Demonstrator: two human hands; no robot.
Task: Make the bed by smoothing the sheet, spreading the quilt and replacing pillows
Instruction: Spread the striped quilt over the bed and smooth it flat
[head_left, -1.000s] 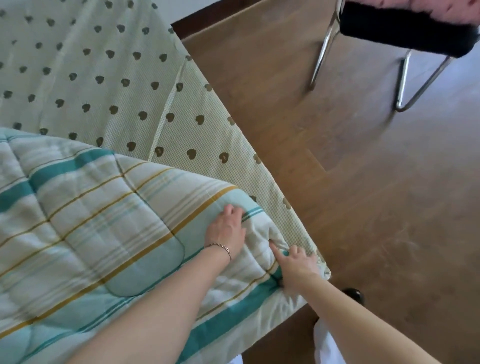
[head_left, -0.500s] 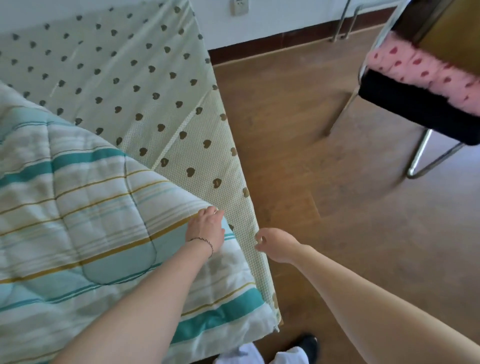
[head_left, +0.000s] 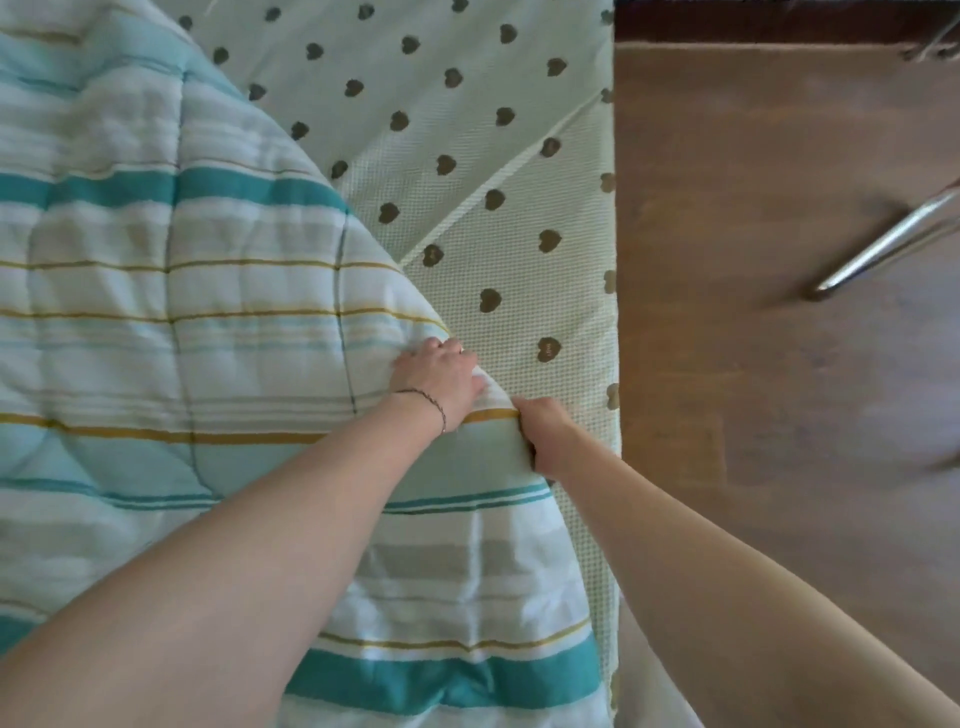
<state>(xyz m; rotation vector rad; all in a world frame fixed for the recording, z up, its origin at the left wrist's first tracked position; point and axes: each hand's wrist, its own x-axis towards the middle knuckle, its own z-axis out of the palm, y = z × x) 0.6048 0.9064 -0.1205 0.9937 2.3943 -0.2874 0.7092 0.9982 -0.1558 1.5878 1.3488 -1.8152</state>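
Teal, white & mustard stripes cover the padded quilt (head_left: 208, 322), which fills the left of the head view, its stitched panels puffy and its rounded edge curving down twd the bed's right side. Both forearms cross the lower quilt and hide part of it. The left hand (head_left: 441, 376), thin bracelet at the wrist, curls its fingers over the quilt's edge fold. Just beside it the right hand (head_left: 543, 434) grips the same edge, fingers tucked under the fabric. Beyond the edge lies the pale green sheet (head_left: 457, 130), waffle-textured w/ dark heart prints and one diagonal crease. Right of the bed: brown wood-look floor (head_left: 753, 364) and a slanted chrome chair leg (head_left: 883, 249), well apart from the bed.
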